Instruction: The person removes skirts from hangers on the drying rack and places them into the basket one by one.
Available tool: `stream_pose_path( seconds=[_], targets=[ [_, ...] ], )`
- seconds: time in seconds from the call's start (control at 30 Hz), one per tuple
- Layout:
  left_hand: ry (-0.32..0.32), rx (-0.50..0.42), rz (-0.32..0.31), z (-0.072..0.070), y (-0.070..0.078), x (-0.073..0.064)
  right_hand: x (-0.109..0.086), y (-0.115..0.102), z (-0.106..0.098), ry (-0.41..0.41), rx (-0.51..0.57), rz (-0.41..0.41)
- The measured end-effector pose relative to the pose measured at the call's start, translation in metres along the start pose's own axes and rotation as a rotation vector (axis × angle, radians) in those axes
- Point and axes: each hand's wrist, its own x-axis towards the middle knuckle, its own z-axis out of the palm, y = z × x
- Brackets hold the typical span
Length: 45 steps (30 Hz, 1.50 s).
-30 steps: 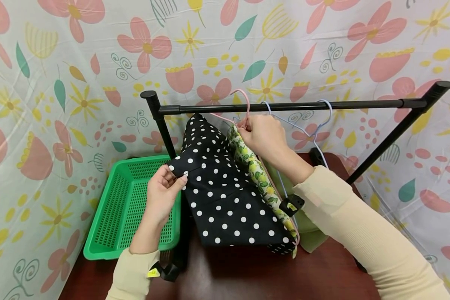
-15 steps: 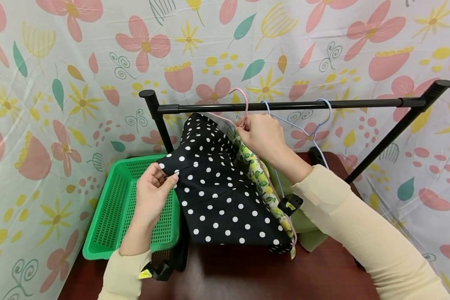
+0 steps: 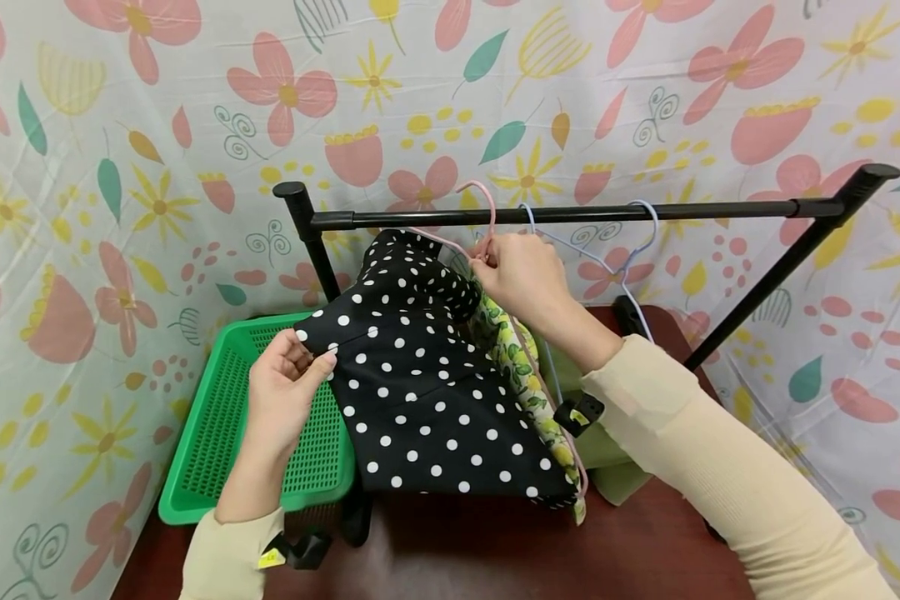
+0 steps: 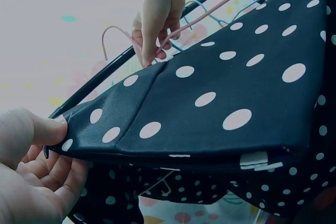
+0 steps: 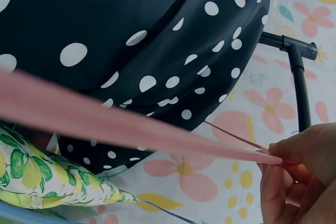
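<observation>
A black garment with white dots (image 3: 420, 408) hangs spread on a pink hanger (image 3: 489, 204); its exact kind cannot be told. At the garment's left corner, my left hand (image 3: 285, 400) pinches the cloth between thumb and fingers. The left wrist view shows that hand (image 4: 31, 166) holding the cloth's edge out. My right hand (image 3: 528, 279) grips the pink hanger at its neck, just below the black rail (image 3: 585, 213). In the right wrist view the hanger's arm (image 5: 136, 129) runs across to the right hand (image 5: 299, 177). The hanger's far arm is mostly hidden by cloth.
Beside the dotted garment hangs a lemon-print garment (image 3: 528, 375). Green cloth (image 3: 622, 467) and a blue hanger (image 3: 648, 229) are farther right. A green basket (image 3: 217, 417) stands left on the dark red table (image 3: 450, 550). A floral curtain (image 3: 390, 92) hangs behind.
My left hand has moved left, drawing the dotted garment's corner outward, away from the lemon-print one. My right hand has kept its grip on the pink hanger at nearly the same spot.
</observation>
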Motion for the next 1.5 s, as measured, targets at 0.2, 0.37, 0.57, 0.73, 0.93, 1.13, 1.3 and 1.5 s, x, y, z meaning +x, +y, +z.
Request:
stream_pose_path(
  seconds=[0.2,0.37,0.57,0.73,0.93,1.13,1.3,1.5],
  targets=[
    [0.021,0.021,-0.004,-0.004,0.003,-0.002,0.000,-0.002,0.001,0.004,0.006,-0.014],
    [0.032,0.027,0.025,-0.006,0.005,-0.004,-0.001,-0.003,0.001,0.012,-0.003,-0.021],
    [0.038,0.006,0.064,-0.012,0.007,-0.004,-0.002,-0.002,0.001,0.010,-0.005,-0.023],
    [0.063,-0.023,0.086,-0.017,0.009,-0.003,-0.003,0.000,0.001,0.020,-0.004,-0.024],
    [0.102,-0.048,0.090,-0.022,0.012,-0.001,-0.004,0.001,0.001,0.024,-0.009,-0.018],
    [0.134,-0.070,0.103,-0.025,0.018,0.001,-0.004,0.002,0.002,0.019,-0.018,-0.007],
    [0.134,-0.076,0.140,-0.031,0.019,0.004,-0.003,0.003,0.002,0.018,-0.023,-0.006],
    [0.160,-0.112,0.149,-0.038,0.021,0.009,-0.003,0.005,0.003,0.007,-0.030,-0.012]
  ],
)
